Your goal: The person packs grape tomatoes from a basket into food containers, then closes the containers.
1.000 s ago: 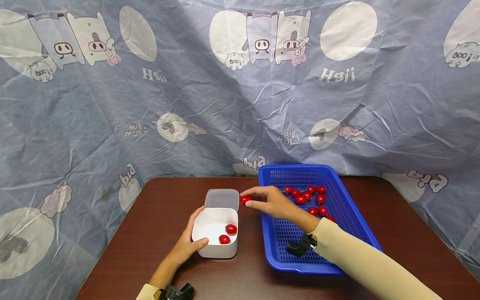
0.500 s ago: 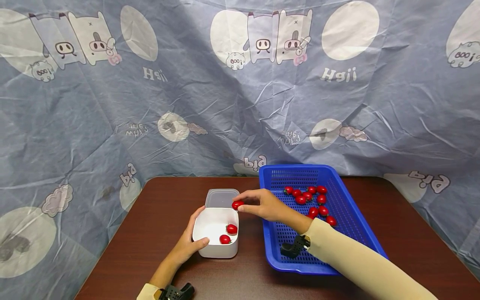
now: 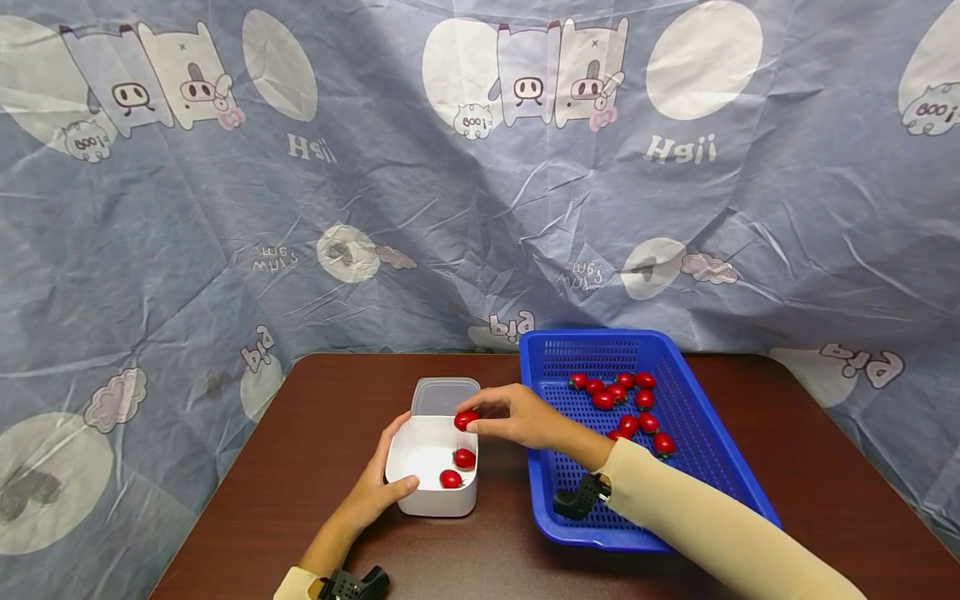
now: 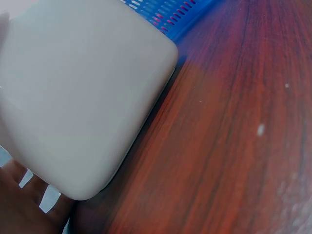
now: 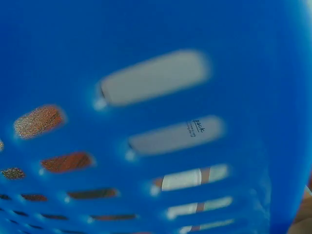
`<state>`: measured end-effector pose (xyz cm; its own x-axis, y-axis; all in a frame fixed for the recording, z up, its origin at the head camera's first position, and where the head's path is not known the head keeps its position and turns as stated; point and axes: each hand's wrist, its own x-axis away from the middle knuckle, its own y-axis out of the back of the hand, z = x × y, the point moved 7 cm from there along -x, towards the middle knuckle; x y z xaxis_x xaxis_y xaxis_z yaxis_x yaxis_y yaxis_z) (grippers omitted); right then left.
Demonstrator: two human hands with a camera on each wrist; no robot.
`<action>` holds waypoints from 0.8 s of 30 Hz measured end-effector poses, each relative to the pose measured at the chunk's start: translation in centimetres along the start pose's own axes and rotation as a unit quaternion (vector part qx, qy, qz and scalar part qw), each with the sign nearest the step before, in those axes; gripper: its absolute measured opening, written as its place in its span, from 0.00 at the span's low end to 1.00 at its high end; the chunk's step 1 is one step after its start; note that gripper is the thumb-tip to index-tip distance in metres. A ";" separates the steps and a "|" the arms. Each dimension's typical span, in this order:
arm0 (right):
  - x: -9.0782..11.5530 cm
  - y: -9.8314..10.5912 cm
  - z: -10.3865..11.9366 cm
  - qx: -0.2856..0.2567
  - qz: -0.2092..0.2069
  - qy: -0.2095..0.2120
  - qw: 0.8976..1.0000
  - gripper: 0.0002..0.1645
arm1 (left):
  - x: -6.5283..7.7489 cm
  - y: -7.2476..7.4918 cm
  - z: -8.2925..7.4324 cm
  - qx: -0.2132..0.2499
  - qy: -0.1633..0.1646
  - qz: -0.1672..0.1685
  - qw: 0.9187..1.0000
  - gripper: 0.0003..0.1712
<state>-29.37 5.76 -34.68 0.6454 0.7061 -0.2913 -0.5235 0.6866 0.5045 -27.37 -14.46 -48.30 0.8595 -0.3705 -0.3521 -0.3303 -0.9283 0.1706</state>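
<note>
My right hand (image 3: pixel 523 418) pinches a glossy red oval cherry tomato (image 3: pixel 464 421) between thumb and fingers, above the back right corner of a white rounded-square plastic box (image 3: pixel 438 503). My left hand (image 3: pixel 375 480) grips the box's left side, thumb at the front rim. Two red tomatoes (image 3: pixel 464 458) lie inside; more sit in a blue perforated plastic basket (image 3: pixel 570 536), rightward on the reddish-brown wooden bench (image 3: pixel 322 433).
</note>
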 end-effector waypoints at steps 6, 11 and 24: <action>-0.1 -0.3 -0.1 0.010 0.008 0.000 1.000 0.16 | 0.0 0.0 0.0 0.005 0.002 0.001 1.000 0.51; -0.5 -0.9 -1.9 0.025 0.012 0.008 1.000 0.16 | -0.1 0.0 -0.1 0.007 0.003 0.001 1.000 0.51; -0.5 -1.6 -3.2 0.034 0.032 0.039 0.998 0.17 | 0.0 -0.1 -0.1 0.000 0.005 0.001 1.000 0.51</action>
<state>-30.60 4.87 -38.01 0.5656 0.7608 -0.3182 -0.5218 0.6290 0.5763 -27.27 -14.38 -48.22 0.8627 -0.3716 -0.3429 -0.3320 -0.9278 0.1702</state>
